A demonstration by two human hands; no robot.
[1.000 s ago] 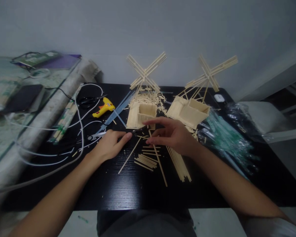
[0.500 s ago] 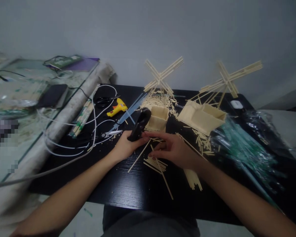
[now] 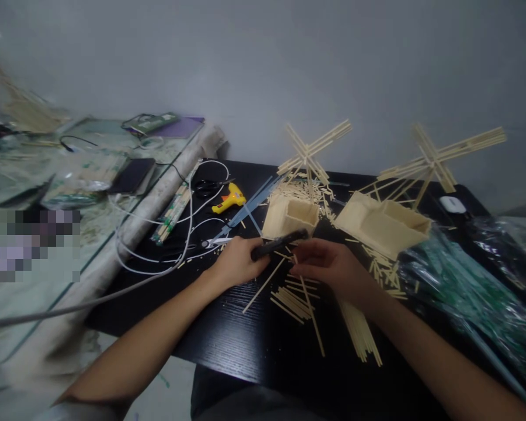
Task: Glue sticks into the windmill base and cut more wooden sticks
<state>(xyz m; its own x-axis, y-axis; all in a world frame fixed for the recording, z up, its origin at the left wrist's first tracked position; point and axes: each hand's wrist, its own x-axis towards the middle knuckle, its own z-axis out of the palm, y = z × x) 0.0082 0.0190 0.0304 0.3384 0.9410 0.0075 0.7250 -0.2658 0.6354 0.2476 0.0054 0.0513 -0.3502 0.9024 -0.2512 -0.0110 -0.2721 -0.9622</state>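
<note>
My left hand (image 3: 240, 261) is closed around a black hand tool (image 3: 279, 244) of a kind I cannot make out. The tool lies nearly level, its far end close to the fingers of my right hand (image 3: 328, 266). Those fingers are closed on a thin wooden stick (image 3: 312, 313) that slants down toward me. Below the hands are a small pile of short cut sticks (image 3: 290, 304) and one longer loose stick (image 3: 263, 289). A bundle of long sticks (image 3: 359, 333) lies under my right forearm.
Behind my hands stand two wooden stick models, a smaller box (image 3: 284, 216) and a larger box (image 3: 359, 219), with crossed blades (image 3: 305, 153) above. A yellow glue gun (image 3: 229, 199), scissors (image 3: 217, 241) and white cables (image 3: 188, 234) lie left. Plastic wrapping (image 3: 477, 286) covers the right side.
The black tool has tipped from upright to nearly level, its end swinging toward my right hand. The whole scene sits further right and slightly lower as the camera has turned left.
</note>
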